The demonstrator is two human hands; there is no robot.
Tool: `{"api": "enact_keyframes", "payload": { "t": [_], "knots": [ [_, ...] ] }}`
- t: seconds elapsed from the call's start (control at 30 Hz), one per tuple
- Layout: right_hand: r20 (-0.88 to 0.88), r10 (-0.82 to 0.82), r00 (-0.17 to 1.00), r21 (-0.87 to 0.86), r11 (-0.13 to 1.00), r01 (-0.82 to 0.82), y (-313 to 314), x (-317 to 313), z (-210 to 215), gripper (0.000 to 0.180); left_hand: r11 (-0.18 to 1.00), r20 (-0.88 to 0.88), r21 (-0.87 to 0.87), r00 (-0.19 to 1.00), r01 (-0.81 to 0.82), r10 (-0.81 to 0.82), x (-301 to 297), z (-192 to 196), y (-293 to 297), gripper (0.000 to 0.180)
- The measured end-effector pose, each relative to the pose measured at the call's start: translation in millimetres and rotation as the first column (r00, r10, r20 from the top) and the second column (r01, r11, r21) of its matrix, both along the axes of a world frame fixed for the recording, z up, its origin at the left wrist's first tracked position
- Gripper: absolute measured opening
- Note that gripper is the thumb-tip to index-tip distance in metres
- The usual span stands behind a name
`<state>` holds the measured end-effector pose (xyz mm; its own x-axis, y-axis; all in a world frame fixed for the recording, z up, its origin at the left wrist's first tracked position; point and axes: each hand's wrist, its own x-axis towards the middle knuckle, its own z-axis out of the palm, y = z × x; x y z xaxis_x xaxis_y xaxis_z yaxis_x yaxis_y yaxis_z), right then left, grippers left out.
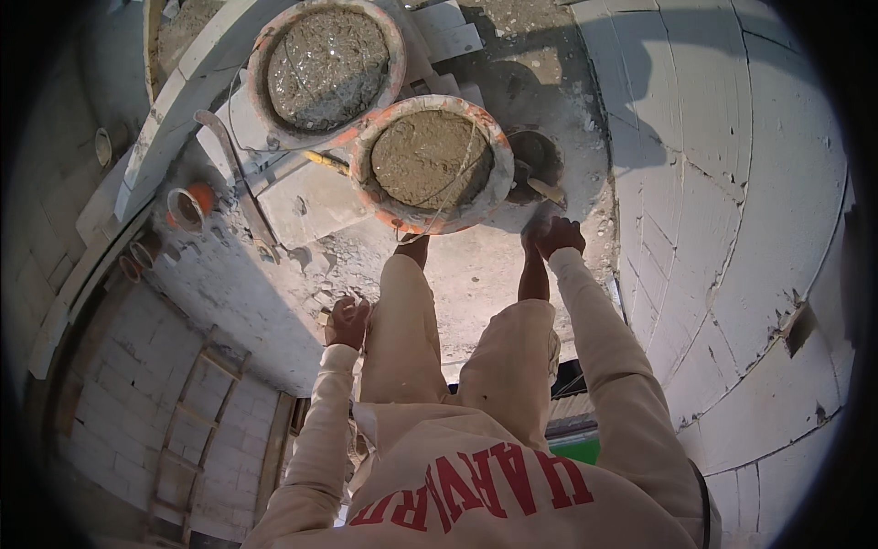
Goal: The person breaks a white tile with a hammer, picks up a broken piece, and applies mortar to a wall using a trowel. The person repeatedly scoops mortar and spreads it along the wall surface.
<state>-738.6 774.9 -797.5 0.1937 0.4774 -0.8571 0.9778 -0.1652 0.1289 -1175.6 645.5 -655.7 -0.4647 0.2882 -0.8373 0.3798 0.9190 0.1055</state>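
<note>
My left hand (347, 322) hangs beside my left leg, over the rubble-strewn floor. Its fingers are loosely bent and slightly apart, with nothing visible in them. My right hand (560, 238) is in front of my right knee, its fingers curled in; whatever they may hold is hidden. Just beyond it, a trowel (547, 190) with a pale handle leans in a dark, round bucket (533, 151). In front of my legs stands an orange, mortar-caked tub (501, 169) full of wet grey-brown mortar (425, 157). Behind it is a second such tub (397, 55), also full.
A pale block wall (713, 220) curves along my right. To the left are a long-bladed handsaw (240, 178), light blocks (311, 201) and an orange bucket (197, 203) on its side. A wooden ladder (197, 421) is at the lower left. Rubble (338, 270) covers the floor near my left hand.
</note>
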Motion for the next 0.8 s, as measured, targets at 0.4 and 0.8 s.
{"api": "enact_keyframes", "payload": {
  "t": [0.4, 0.8],
  "knots": [
    [0.016, 0.382, 0.924, 0.090, 0.920, -0.382, -0.3, 10.7, -213.6, 0.038, 0.829, -0.142, -0.412, 0.872, 0.378, -0.468, 154.4, -74.4, 4.3, 0.069],
    [-0.532, -0.584, 0.612, 0.205, 0.613, 0.763, -192.2, -7.4, -256.3, 0.036, 0.774, -0.127, -0.429, 0.817, 0.466, -0.562, 167.1, -79.7, 15.9, 0.057]
  ]
}}
